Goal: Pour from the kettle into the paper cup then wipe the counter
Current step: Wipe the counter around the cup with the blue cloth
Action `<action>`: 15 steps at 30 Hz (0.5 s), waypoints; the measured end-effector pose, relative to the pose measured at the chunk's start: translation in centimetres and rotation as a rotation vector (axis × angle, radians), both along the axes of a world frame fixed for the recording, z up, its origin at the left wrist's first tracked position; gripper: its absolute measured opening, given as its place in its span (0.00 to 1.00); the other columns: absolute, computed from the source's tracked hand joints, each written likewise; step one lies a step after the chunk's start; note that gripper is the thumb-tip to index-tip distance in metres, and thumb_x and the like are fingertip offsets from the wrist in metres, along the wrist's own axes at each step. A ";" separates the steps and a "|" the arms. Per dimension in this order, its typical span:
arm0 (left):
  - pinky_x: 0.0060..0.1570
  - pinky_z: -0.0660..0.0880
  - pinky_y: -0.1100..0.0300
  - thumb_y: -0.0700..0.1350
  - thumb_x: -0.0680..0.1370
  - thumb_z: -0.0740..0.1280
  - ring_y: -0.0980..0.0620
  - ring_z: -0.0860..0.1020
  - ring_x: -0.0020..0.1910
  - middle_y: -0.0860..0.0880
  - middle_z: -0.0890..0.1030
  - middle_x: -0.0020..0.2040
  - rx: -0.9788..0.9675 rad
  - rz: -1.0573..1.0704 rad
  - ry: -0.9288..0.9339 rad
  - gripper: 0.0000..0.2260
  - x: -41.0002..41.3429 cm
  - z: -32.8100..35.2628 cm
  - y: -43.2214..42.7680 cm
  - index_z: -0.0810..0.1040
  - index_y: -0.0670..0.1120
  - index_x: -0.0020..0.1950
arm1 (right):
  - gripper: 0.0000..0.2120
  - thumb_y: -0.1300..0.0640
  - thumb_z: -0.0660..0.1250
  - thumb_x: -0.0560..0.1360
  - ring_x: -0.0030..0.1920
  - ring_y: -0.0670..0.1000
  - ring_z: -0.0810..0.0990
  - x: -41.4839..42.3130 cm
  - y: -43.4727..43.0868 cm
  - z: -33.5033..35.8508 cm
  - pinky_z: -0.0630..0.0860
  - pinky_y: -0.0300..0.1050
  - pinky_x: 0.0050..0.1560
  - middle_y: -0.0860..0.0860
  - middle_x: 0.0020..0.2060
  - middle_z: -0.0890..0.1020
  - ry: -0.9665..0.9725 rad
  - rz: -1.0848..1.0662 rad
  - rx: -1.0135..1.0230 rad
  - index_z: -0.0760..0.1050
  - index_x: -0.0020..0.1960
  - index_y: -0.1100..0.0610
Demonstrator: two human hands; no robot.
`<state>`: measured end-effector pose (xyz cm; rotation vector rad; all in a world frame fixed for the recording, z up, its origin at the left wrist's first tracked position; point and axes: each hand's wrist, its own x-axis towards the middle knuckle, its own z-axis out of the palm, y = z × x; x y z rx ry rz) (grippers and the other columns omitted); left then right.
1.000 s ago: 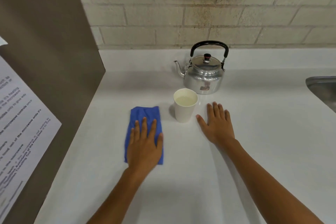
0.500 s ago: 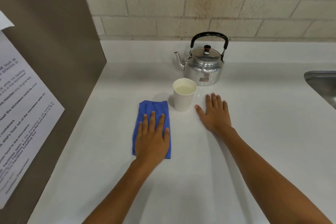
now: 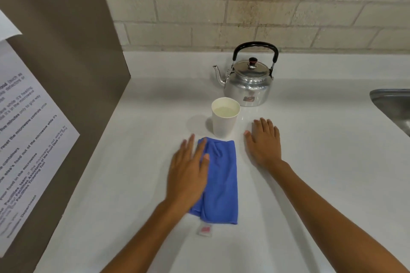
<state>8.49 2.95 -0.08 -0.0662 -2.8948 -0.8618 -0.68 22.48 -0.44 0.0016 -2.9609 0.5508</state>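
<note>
A shiny metal kettle [image 3: 248, 86] with a black handle stands upright at the back of the white counter [image 3: 310, 162], spout pointing left. Just in front of it is a white paper cup [image 3: 224, 121] holding pale liquid. A folded blue cloth [image 3: 221, 179] lies flat in front of the cup, its white label sticking out at the near end. My left hand [image 3: 188, 173] rests flat, fingers spread, over the cloth's left edge. My right hand [image 3: 264, 142] lies palm down on the bare counter, right of the cup and apart from it.
A brown panel [image 3: 66, 73] with a printed paper notice [image 3: 26, 139] walls off the left side. A beige brick wall [image 3: 244, 6] runs behind the counter. The corner of a steel sink [image 3: 392, 106] shows at the right edge.
The cloth has slid to the right, and now sits in front of the cup. My left hand has shifted off its middle to its left edge. My right hand stays put.
</note>
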 end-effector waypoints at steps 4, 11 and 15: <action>0.73 0.46 0.52 0.50 0.81 0.47 0.49 0.46 0.75 0.49 0.49 0.77 -0.089 0.072 -0.066 0.21 -3.8 -0.3 -4.4 0.51 0.51 0.74 | 0.07 0.68 0.61 0.68 0.43 0.61 0.76 6.2 -4.2 2.1 0.72 0.52 0.46 0.60 0.43 0.79 0.242 0.138 -0.136 0.76 0.44 0.64; 0.73 0.42 0.51 0.52 0.80 0.43 0.49 0.42 0.75 0.48 0.45 0.77 -0.321 0.057 -0.136 0.23 -5.7 -2.7 -4.8 0.44 0.49 0.74 | 0.24 0.48 0.49 0.80 0.72 0.59 0.56 10.6 -11.3 0.9 0.51 0.58 0.75 0.58 0.73 0.59 -0.076 0.250 0.087 0.56 0.72 0.58; 0.73 0.42 0.52 0.53 0.80 0.42 0.49 0.42 0.75 0.49 0.45 0.77 -0.347 0.063 -0.129 0.23 -5.7 -3.0 -4.9 0.43 0.50 0.74 | 0.27 0.47 0.41 0.81 0.75 0.57 0.37 11.5 -11.1 -0.2 0.33 0.58 0.73 0.57 0.76 0.40 -0.113 0.252 0.207 0.37 0.74 0.59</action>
